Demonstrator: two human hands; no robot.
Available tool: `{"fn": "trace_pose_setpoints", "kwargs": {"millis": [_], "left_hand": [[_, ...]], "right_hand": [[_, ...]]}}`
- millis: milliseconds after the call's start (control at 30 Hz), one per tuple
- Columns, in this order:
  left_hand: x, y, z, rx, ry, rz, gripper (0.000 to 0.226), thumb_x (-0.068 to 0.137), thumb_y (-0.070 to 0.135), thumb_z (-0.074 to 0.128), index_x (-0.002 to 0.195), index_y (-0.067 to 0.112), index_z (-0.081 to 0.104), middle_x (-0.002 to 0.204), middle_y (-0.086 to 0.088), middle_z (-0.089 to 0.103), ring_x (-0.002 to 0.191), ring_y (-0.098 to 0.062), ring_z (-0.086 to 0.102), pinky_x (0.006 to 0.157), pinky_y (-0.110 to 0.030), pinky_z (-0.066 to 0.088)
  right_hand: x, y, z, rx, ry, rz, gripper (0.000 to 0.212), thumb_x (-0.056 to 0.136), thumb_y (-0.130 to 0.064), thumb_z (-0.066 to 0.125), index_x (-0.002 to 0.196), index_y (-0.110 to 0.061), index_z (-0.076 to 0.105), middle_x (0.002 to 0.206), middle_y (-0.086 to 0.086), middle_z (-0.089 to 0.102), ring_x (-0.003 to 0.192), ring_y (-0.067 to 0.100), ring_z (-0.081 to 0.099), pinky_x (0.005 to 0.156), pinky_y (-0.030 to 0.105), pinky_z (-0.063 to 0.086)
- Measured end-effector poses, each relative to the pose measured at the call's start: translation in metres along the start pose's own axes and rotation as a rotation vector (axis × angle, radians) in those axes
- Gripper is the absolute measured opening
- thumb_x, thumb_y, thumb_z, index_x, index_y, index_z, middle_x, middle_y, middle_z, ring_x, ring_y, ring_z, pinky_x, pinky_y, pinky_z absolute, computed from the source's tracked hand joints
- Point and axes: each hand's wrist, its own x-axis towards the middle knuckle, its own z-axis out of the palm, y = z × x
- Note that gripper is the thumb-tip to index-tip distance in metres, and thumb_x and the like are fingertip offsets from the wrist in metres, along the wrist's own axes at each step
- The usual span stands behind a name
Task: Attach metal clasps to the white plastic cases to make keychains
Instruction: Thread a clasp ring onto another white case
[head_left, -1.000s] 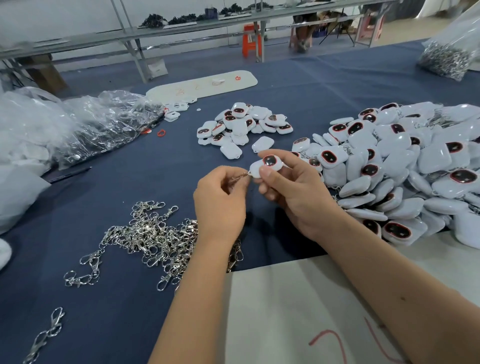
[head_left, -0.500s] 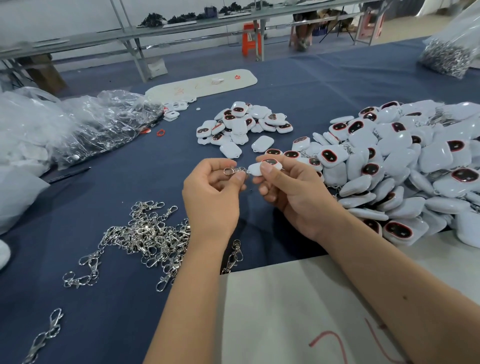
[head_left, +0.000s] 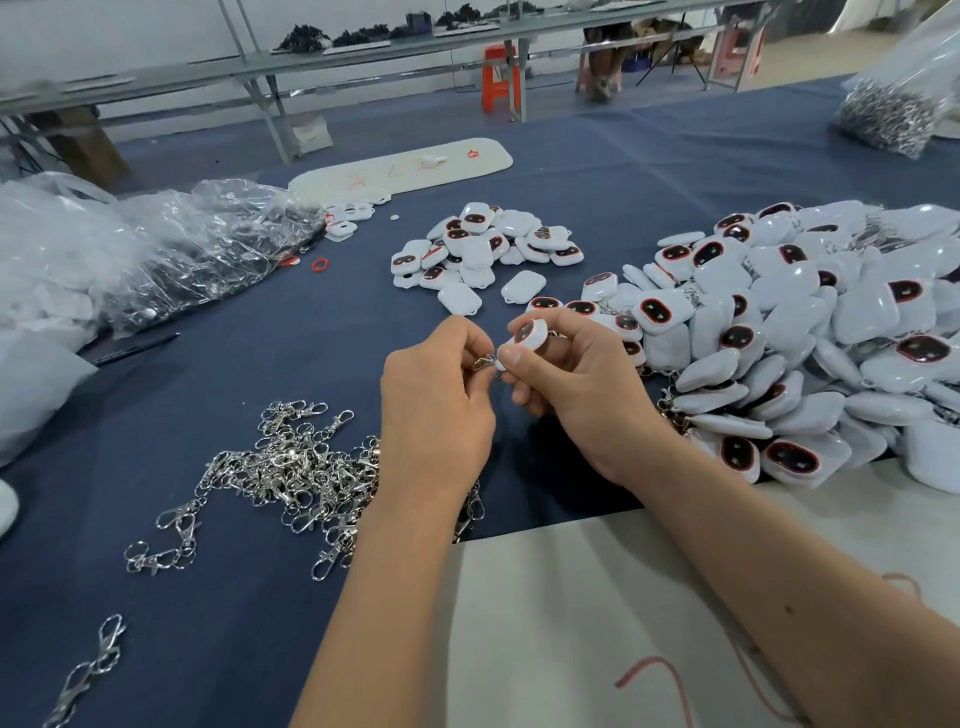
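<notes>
the right hand pinches a white case, its lower end pointing left toward the left hand, which pinches a metal clasp touching that end; spare clasps lie left of the left wrist.

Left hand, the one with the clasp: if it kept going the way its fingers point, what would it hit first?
The white case pinched in the right hand. The left hand holds its clasp right at the case's edge.

No readable text anywhere, red scrawl on white board (illegible), no labels legible
</notes>
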Motion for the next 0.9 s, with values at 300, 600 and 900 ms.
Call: {"fn": "trace_pose_setpoints", "kwargs": {"millis": [300,600,900], "left_hand": [[-0.001,0.005,0.005,-0.355,0.018,-0.282,0.012,0.091,0.013,0.076,0.081,0.016,0.070,0.068,0.002,0.073,0.062,-0.014,0.071,0.070,-0.035,0.061],[0.001,-0.005,0.000,-0.330,0.106,-0.371,0.021,0.096,0.022,0.069,0.076,0.015,0.069,0.066,0.007,0.073,0.059,-0.009,0.068,0.066,-0.023,0.053],[0.007,-0.022,-0.021,-0.007,0.027,-0.394,0.015,0.089,0.027,0.073,0.075,0.024,0.070,0.071,0.009,0.071,0.071,-0.004,0.065,0.060,-0.015,0.041]], "right_hand": [[-0.001,-0.004,0.000,0.062,0.201,-0.015,0.022,0.098,-0.028,0.072,0.105,-0.008,0.064,0.069,0.006,0.066,0.052,0.015,0.055,0.046,0.023,0.042],[-0.001,-0.009,-0.009,-0.119,0.585,-0.180,0.058,0.098,-0.022,0.071,0.147,-0.022,0.041,0.078,0.008,0.068,0.055,0.014,0.057,0.057,0.022,0.049],[-0.003,-0.004,0.017,-0.791,0.257,-0.412,0.032,0.092,-0.007,0.065,0.123,-0.012,0.058,0.086,-0.003,0.064,0.070,0.011,0.058,0.074,0.035,0.049]]}}
